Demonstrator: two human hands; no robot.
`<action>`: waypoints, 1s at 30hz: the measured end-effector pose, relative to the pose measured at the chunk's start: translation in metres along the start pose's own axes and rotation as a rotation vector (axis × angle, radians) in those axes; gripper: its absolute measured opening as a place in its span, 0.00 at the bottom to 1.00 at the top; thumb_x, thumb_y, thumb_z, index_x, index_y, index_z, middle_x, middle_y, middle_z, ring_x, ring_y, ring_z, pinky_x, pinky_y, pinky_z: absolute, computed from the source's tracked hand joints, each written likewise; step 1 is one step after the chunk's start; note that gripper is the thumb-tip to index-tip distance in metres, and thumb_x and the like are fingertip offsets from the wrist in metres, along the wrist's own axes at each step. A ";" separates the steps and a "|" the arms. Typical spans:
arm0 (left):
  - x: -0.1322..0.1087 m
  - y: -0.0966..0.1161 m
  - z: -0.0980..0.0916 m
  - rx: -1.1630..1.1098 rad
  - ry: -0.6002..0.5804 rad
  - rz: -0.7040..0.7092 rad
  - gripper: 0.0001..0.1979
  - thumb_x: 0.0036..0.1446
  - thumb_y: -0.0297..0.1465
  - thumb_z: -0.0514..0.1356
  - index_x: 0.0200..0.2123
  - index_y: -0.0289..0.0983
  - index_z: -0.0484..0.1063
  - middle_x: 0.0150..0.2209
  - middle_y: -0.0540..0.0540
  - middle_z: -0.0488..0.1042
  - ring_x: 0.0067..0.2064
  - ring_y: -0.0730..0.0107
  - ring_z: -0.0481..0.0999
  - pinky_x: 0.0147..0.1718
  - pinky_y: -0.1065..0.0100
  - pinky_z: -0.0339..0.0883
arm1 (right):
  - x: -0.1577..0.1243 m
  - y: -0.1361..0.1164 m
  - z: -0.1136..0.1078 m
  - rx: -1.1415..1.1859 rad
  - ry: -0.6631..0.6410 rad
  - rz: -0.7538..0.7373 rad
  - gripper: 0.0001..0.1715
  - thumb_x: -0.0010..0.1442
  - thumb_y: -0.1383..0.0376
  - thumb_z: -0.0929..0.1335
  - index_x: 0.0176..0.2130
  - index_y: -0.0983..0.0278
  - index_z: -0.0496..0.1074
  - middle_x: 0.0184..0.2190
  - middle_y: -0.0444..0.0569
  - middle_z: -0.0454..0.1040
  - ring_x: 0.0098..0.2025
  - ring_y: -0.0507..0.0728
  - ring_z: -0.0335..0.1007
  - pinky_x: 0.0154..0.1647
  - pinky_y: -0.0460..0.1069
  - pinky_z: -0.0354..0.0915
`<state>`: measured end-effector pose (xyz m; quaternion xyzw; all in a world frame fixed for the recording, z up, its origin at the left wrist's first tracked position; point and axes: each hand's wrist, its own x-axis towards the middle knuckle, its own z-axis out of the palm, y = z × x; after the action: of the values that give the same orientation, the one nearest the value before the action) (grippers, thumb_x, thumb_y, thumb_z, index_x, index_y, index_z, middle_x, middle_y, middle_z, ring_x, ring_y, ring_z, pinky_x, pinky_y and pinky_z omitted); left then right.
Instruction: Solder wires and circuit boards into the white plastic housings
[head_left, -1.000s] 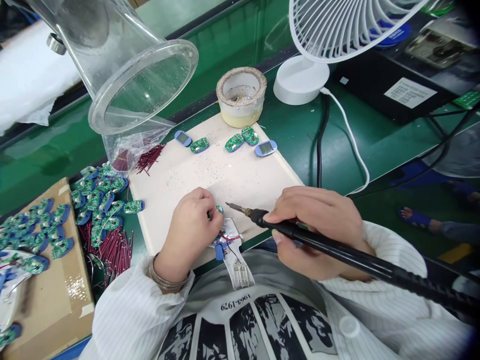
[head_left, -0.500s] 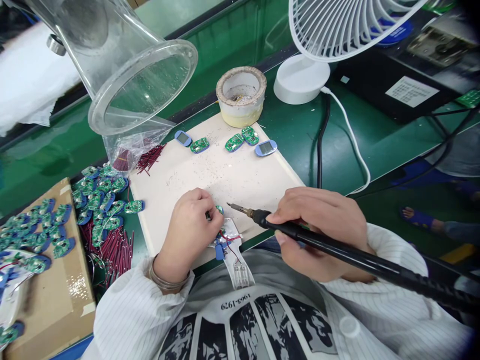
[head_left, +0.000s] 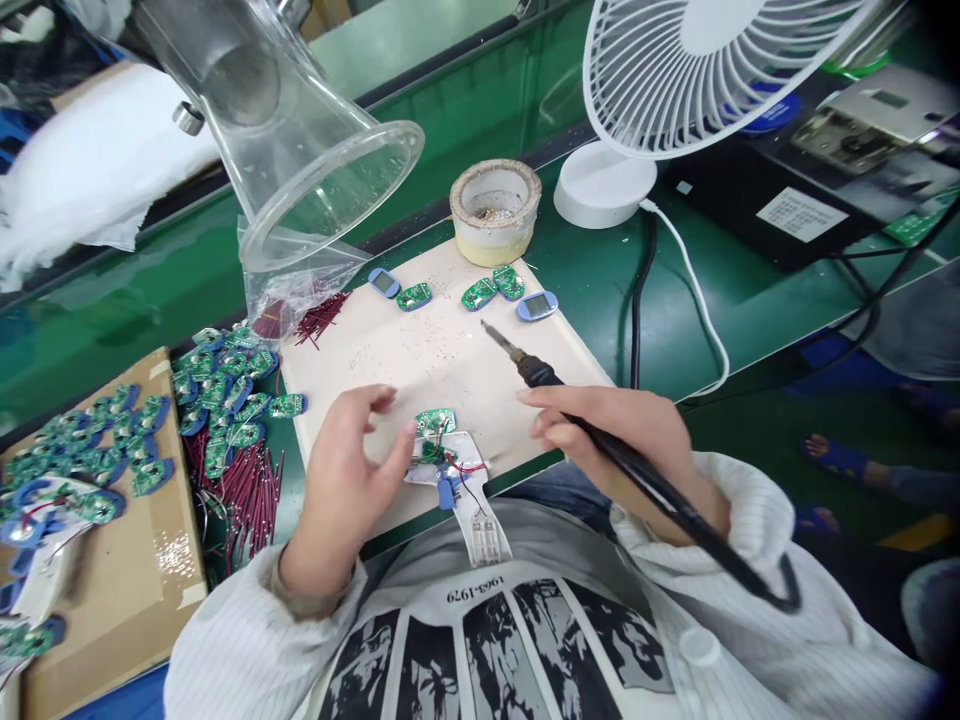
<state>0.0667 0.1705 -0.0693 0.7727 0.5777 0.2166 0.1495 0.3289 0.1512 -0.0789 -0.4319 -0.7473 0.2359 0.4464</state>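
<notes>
My right hand point(head_left: 622, 450) is closed around a black soldering iron point(head_left: 600, 430), its metal tip pointing up and left over the pale board point(head_left: 405, 355). Left of the iron, my left hand point(head_left: 349, 480) is open, thumb and fingers apart with nothing between them. Just beside its thumb lies a green circuit board point(head_left: 435, 421), by the upper edge of a white plastic housing point(head_left: 478, 530). Red and dark wires and a blue part point(head_left: 447, 492) show in the housing, whose narrow end reaches toward my shirt.
A ring-shaped pot point(head_left: 495, 240) stands at the board's far edge, with several small circuit boards and blue display units nearby. A clear fume hood point(head_left: 330, 180) hangs at upper left. Piled circuit boards point(head_left: 225, 385) and dark red wires point(head_left: 251, 495) lie left. A white fan point(head_left: 606, 185) stands right.
My left hand has let go of the small circuit board, opened and moved left. The soldering iron has lifted up and away from the housing, its tip now farther off.
</notes>
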 end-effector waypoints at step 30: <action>-0.109 -0.038 -0.049 -0.141 -0.339 -0.126 0.06 0.61 0.33 0.49 0.34 0.39 0.64 0.31 0.48 0.70 0.35 0.62 0.71 0.35 0.61 0.66 | -0.010 -0.007 0.053 -0.084 -0.050 -0.116 0.13 0.63 0.71 0.65 0.47 0.60 0.71 0.42 0.48 0.78 0.44 0.56 0.76 0.47 0.51 0.72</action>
<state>-0.0157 0.0760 -0.0634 0.7479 0.5751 0.1135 0.3114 0.2820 0.1407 -0.1041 -0.4001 -0.7913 0.1888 0.4220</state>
